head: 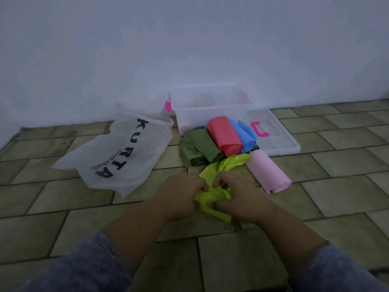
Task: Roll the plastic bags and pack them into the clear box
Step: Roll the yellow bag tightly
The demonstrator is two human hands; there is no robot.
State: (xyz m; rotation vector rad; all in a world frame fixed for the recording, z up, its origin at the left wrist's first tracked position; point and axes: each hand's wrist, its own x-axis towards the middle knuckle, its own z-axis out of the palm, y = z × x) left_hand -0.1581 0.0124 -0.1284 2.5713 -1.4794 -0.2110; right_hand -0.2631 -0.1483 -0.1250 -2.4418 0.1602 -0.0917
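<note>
A lime-green plastic bag [219, 169] lies on the tiled floor in front of me. My left hand [179, 194] and my right hand [235, 197] both grip its near end, fingers curled into the crumpled plastic. Beyond it lie rolled bags: a pink one [267, 171], a red one [224, 135], a blue one [245, 133] and dark green ones [200, 146]. The clear box [210, 111] stands against the wall behind them, with pale shapes inside that are hard to make out.
A white bag [124, 148] printed KURTA lies flat to the left. The box's clear lid [275, 133] with a pink clasp lies on the floor to the right of the box. A pale wall rises right behind.
</note>
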